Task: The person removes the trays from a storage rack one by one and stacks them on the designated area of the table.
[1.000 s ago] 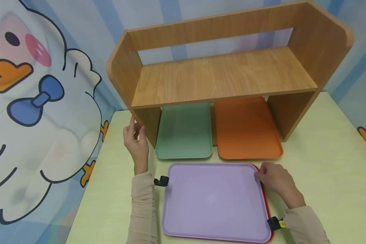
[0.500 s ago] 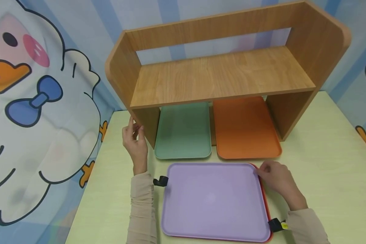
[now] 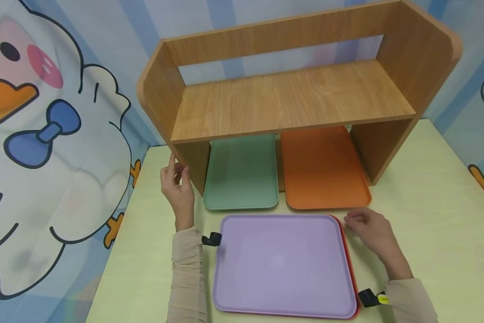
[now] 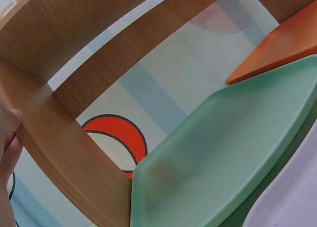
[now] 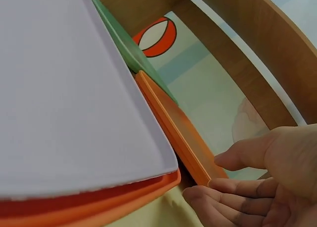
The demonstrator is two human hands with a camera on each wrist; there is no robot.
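Note:
My left hand (image 3: 178, 192) touches the front edge of the left side panel of the wooden shelf (image 3: 294, 103), thumb and fingers on the panel's edge (image 4: 54, 147). Just off the upper right corner of the purple tray (image 3: 284, 264), my right hand (image 3: 372, 231) holds nothing; a gap parts its fingers from the tray in the right wrist view (image 5: 267, 177). Beneath the purple tray lies a red tray, its rim (image 3: 350, 260) showing along the right side. A green tray (image 3: 243, 172) and an orange tray (image 3: 324, 170) lie side by side in the shelf's lower space.
The light green table (image 3: 427, 215) extends around the trays and the shelf. Behind the shelf hangs a striped blue cloth (image 3: 145, 27), with a large cartoon bird (image 3: 76, 193) at the left. Black straps stick out at both wrists.
My right hand has let go of the purple tray's corner and moved slightly right. The left hand stays at the shelf panel, and the trays have not visibly moved on the table.

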